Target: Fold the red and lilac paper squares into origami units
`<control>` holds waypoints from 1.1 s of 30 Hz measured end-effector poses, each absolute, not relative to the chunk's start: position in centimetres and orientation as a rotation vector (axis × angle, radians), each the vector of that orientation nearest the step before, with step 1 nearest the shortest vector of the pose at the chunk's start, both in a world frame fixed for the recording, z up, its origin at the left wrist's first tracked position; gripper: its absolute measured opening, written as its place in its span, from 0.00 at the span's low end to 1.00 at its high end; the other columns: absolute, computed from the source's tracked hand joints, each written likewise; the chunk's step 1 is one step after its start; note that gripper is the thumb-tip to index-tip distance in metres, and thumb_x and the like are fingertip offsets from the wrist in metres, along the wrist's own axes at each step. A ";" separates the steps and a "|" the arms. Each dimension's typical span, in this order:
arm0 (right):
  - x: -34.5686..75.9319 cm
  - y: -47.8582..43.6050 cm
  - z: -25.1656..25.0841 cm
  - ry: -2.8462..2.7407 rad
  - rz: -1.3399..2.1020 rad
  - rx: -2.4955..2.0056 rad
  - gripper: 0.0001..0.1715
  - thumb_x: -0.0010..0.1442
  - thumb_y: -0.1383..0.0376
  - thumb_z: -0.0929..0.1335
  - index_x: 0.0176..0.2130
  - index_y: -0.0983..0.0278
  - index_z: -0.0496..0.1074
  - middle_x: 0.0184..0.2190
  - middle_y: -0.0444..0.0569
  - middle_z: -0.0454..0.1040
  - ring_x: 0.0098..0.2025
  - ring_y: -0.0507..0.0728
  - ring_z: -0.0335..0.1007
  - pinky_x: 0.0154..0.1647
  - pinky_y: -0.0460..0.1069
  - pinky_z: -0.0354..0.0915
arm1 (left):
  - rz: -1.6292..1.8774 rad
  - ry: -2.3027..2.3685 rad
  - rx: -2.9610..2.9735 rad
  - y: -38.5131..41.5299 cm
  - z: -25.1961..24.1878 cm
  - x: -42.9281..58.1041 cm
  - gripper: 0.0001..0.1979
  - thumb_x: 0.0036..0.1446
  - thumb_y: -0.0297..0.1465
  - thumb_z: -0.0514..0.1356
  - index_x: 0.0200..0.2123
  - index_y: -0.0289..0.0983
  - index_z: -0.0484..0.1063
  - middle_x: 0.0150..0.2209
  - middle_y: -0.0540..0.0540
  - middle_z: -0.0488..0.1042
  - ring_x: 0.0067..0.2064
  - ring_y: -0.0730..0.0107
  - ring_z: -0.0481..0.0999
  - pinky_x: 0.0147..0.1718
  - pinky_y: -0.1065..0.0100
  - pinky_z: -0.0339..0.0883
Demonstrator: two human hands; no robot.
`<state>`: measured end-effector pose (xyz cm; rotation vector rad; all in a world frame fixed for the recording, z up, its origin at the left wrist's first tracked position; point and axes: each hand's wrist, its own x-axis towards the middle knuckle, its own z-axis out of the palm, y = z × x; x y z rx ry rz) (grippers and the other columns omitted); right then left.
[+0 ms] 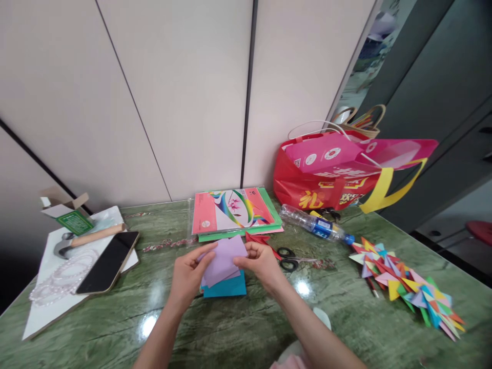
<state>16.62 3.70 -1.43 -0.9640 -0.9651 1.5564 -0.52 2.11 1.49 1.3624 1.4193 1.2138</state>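
Between my two hands is a purple sheet of paper (224,260), roughly square and held tilted above the table. My left hand (191,274) pinches its left edge between thumb and fingers. At the opposite edge, my right hand (261,264) grips it the same way. Beneath it lies a blue sheet of paper (226,288), partly covered, with the edge of a paler sheet showing between them. A red folded paper piece (259,239) sits just behind my right hand. Black-handled scissors (290,260) lie to the right of that hand.
A stack of coloured paper packs (234,211) lies against the wall. To the right are a plastic bottle (315,224), a red gift bag (326,174) and colourful folded paper pieces (407,287). On the left, a phone (109,262), hammer (90,237), beads (63,279) and small green box (75,221) rest on a white board (42,315).
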 end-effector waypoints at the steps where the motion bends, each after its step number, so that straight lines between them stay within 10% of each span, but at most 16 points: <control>1: 16.6 3.7 -1.4 -0.963 1.552 -0.966 0.17 0.32 0.65 0.76 0.24 0.67 0.71 0.18 0.43 0.74 0.19 0.49 0.67 0.22 0.44 0.63 | 1.213 1.420 1.360 2.1 1.4 -0.5 0.14 0.44 0.36 0.62 0.35 0.36 0.78 0.31 0.46 0.79 0.23 0.72 0.71 0.20 0.76 0.62; 18: 16.9 3.9 -1.6 -0.904 1.612 -0.947 0.22 0.39 0.58 0.74 0.33 0.70 0.72 0.20 0.47 0.75 0.25 0.55 0.73 0.29 0.48 0.68 | 1.246 1.418 1.290 2.8 0.6 -1.1 0.16 0.44 0.36 0.62 0.36 0.35 0.77 0.33 0.45 0.79 0.26 0.70 0.73 0.21 0.75 0.64; 29: 16.6 3.2 -1.5 -1.131 1.701 -0.948 0.44 0.34 0.70 0.75 0.49 0.63 0.56 0.27 0.42 0.73 0.24 0.54 0.71 0.26 0.49 0.69 | 1.051 1.435 1.512 2.4 1.4 -0.5 0.13 0.43 0.36 0.62 0.32 0.37 0.79 0.31 0.46 0.79 0.26 0.67 0.73 0.21 0.73 0.64; 33: 16.5 3.1 -1.2 -1.144 1.654 -0.996 0.40 0.34 0.70 0.74 0.47 0.64 0.58 0.29 0.43 0.70 0.22 0.53 0.70 0.24 0.50 0.69 | 1.080 1.316 1.385 2.2 1.4 -0.1 0.23 0.44 0.36 0.62 0.46 0.35 0.72 0.33 0.45 0.79 0.27 0.68 0.73 0.23 0.72 0.66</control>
